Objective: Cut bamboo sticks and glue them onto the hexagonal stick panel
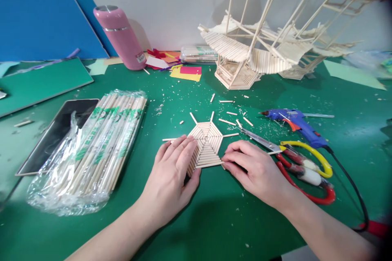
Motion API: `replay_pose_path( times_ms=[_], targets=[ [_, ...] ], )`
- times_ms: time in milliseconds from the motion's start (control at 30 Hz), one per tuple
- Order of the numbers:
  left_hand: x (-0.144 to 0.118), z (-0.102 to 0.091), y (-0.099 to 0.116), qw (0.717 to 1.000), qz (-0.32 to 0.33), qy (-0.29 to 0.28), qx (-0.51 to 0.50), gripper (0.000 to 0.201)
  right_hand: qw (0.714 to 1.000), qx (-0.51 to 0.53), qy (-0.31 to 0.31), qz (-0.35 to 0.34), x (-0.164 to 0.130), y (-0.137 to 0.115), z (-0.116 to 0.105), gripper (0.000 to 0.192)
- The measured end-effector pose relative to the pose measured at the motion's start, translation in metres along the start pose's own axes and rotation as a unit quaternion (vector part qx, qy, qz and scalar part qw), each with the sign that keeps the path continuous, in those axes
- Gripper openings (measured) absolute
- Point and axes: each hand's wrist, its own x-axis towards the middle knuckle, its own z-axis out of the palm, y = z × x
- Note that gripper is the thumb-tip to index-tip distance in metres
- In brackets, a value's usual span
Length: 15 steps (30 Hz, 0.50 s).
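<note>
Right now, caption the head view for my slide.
Both hands, left hand and right hand, press a hexagonal stick panel on the green mat beside scissors.

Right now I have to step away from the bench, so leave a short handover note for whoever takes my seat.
Left hand: flat on the hexagonal stick panel, pressing its left side.
Right hand: fingertips at the panel's lower right edge, on the bottom stick.
Nearby: scissors, blue glue gun, cut stick pieces, bagged chopsticks.
Done: panel looks filled with sticks.
Left: spoke ends untrimmed.
</note>
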Motion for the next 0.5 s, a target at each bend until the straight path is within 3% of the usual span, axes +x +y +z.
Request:
replay_pose_path(
  times_ms=[500],
  targets=[
    [-0.0005, -0.0003, -0.0003, 1.000, 0.005, 0.000, 0.010, 0.044, 1.000, 0.005, 0.005, -0.001, -0.0017, -0.0016, -0.0001, 0.014]
  ],
)
